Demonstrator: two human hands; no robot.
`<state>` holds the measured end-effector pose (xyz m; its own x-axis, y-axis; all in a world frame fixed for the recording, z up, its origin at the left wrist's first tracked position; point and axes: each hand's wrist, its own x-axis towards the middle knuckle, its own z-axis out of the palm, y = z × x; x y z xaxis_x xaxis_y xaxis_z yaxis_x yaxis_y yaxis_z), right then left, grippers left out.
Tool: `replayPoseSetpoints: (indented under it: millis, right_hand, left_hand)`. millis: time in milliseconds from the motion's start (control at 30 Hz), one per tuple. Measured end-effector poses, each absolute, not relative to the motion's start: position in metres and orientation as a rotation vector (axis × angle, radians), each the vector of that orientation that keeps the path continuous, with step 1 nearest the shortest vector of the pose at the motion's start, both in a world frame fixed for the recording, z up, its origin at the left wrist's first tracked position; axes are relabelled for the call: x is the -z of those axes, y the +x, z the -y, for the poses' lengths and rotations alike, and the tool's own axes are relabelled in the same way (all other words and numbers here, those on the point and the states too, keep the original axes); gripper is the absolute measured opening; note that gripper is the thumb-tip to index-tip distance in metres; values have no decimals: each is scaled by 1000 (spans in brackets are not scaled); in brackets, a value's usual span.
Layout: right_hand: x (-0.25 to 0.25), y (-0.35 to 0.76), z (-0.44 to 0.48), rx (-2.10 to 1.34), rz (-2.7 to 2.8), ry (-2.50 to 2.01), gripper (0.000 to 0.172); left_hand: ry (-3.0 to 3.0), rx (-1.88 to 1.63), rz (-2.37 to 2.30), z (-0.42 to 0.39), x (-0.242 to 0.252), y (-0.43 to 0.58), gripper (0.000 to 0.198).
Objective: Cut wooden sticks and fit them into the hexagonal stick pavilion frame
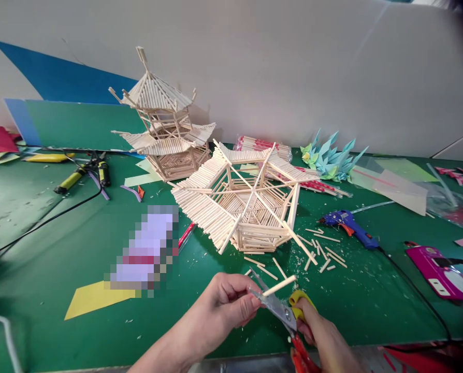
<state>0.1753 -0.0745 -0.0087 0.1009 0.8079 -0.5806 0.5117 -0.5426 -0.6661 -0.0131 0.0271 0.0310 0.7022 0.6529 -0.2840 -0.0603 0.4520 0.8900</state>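
My left hand [226,311] pinches one end of a light wooden stick [280,285] near the table's front edge. In my right hand [319,331] are scissors [281,311] with one yellow and one red handle. Their blades are parted, and the stick lies across them. Beyond my hands stands a six-sided stick model [255,199] with part of its roof covered in sticks. Short cut stick pieces [324,251] lie to its right. A finished-looking stick pagoda [161,129] with two roofs stands behind it on the left.
A blue glue gun [350,227] and magenta power strip [443,272] lie right, with cables. Green pliers [86,173] are at the left, near a blurred rectangle [148,248] and yellow paper [99,299]. Folded paper [332,158] and packed sticks [262,147] stand near the wall.
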Motion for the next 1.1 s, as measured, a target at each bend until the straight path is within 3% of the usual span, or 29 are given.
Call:
replayPoseSetpoints:
  millis: [267,533,933,1100]
  right_hand:
    - [13,177,75,-1369,1471,-2017,69]
    - [3,196,77,-924,1794,-2205,48]
    - [5,238,66,-99,2320,-2074,52]
    - [-22,224,61,-46,2171,-1733,31]
  left_hand:
    - [1259,-643,-825,-16,-32,-5,34]
    - [881,-1103,-1152,-18,-43,-40,21]
    - [1365,-842,-1181,-10,-21,-16,17]
    - [1748,-682,-1094,-14,-28,-7,23]
